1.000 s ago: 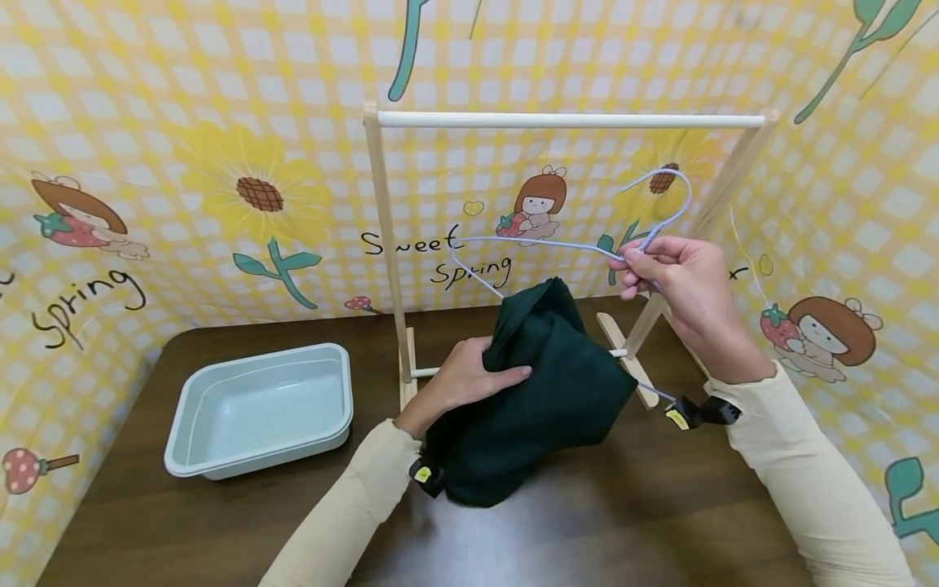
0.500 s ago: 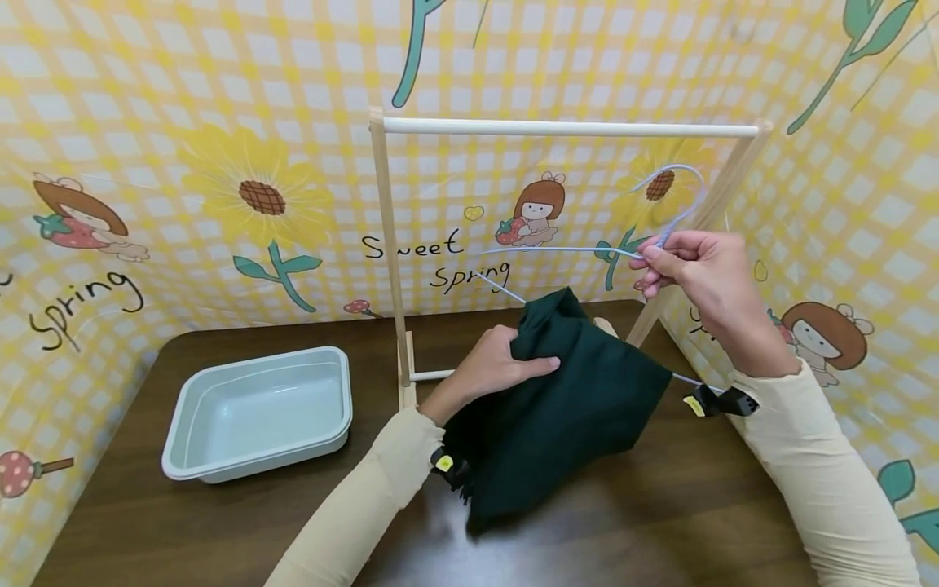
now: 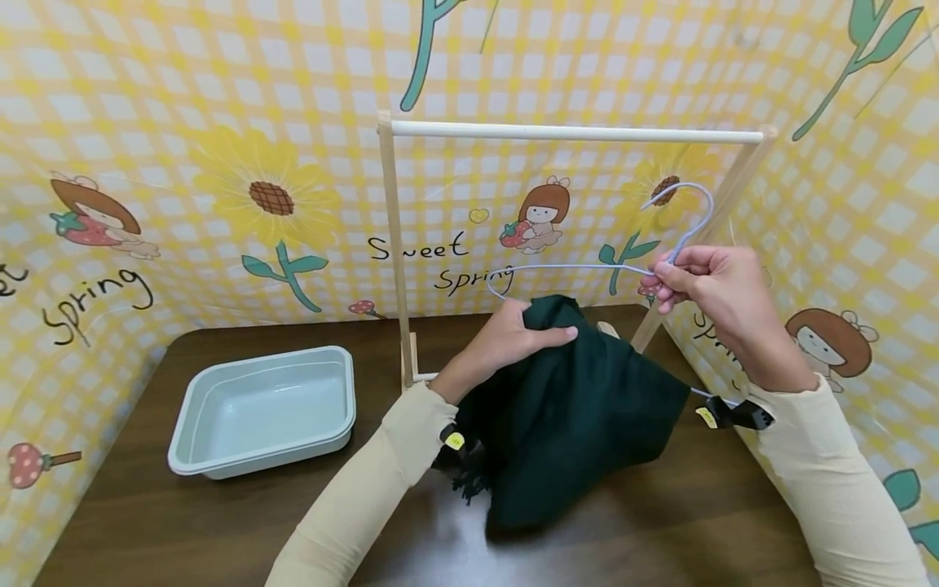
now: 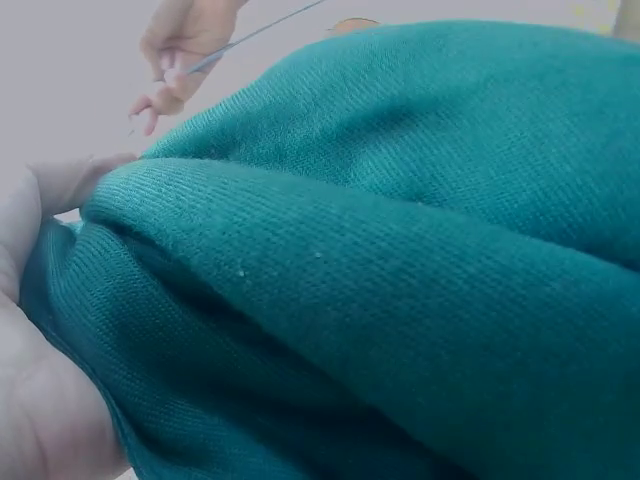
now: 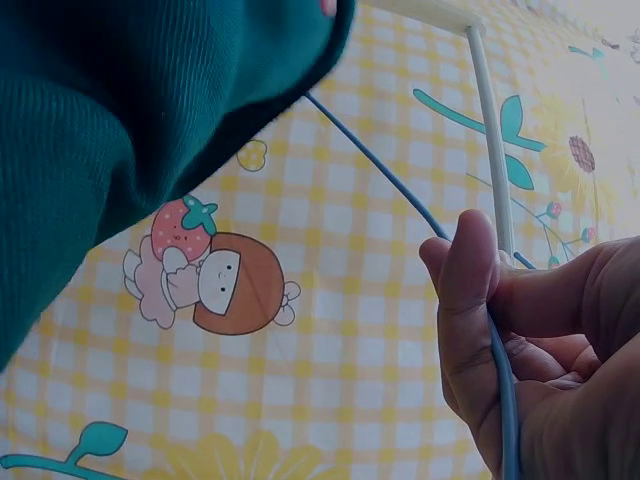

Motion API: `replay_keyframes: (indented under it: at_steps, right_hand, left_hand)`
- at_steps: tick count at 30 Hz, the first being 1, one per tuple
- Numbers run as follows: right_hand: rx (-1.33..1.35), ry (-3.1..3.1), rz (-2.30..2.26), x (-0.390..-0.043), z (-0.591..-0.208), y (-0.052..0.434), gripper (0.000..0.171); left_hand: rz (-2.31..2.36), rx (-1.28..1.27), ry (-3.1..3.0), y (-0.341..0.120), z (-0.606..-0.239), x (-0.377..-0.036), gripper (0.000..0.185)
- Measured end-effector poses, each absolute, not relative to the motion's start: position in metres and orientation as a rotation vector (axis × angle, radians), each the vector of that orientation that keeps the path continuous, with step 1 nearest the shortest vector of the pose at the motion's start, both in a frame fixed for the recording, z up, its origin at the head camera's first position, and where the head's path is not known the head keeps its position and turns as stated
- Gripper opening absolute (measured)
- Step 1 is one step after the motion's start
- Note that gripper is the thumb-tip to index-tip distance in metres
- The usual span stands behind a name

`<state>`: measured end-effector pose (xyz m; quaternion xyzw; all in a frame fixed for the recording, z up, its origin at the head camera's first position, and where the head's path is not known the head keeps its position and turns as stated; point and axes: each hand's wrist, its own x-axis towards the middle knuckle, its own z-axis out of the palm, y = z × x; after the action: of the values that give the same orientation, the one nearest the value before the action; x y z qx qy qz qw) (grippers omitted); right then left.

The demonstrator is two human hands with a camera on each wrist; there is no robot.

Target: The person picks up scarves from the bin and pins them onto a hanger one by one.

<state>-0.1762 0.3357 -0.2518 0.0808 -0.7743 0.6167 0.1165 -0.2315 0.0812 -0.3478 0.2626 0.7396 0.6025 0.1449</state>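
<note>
A dark green knit garment (image 3: 579,416) hangs bunched over the table (image 3: 220,522), draped on a pale blue wire hanger (image 3: 579,267). My left hand (image 3: 524,330) grips the garment's top edge, and the green cloth (image 4: 400,260) fills the left wrist view. My right hand (image 3: 707,281) pinches the hanger at the base of its hook (image 3: 693,208); in the right wrist view the thumb presses the blue wire (image 5: 495,360). The hanger's far arm sticks out left of the cloth, below the wooden rack's top bar (image 3: 572,132).
A pale grey-blue tub (image 3: 264,412) sits on the table's left half. The wooden clothes rack (image 3: 392,244) stands at the back, its right post (image 3: 722,204) behind my right hand. Yellow checked printed walls (image 3: 147,163) enclose the table on three sides.
Both hands have moved right and slightly up with the garment and hanger. My left hand has slid higher to the garment's top edge, and more cloth now covers the hanger.
</note>
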Motion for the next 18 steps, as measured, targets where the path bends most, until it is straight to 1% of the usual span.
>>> replay_keyframes:
  at_steps: [2, 6, 8, 12, 15, 18]
  right_hand:
    - [0.260, -2.277, 1.814, -0.175, -0.252, 0.335, 0.012]
    - [0.270, -2.317, 1.795, -0.172, -0.252, 0.331, 0.014]
    - [0.289, -2.317, 1.805, -0.170, -0.253, 0.327, 0.015]
    - [0.328, -2.313, 1.798, -0.168, -0.255, 0.322, 0.016]
    - [0.303, -2.347, 1.727, -0.167, -0.257, 0.318, 0.020]
    - [0.252, -2.378, 1.651, -0.167, -0.257, 0.316, 0.024]
  left_hand:
    - [1.771, 0.713, 2.111, 0.082, -0.342, -0.235, 0.027]
    - [1.802, 0.558, 2.138, 0.084, -0.337, -0.241, 0.027]
    - [1.755, 0.468, 2.221, 0.086, -0.338, -0.243, 0.034]
    - [1.469, 0.384, 2.532, 0.089, -0.337, -0.244, 0.039]
    - [1.213, 0.357, 2.731, 0.090, -0.335, -0.241, 0.054]
    - [1.032, 0.360, 2.842, 0.088, -0.332, -0.237, 0.060]
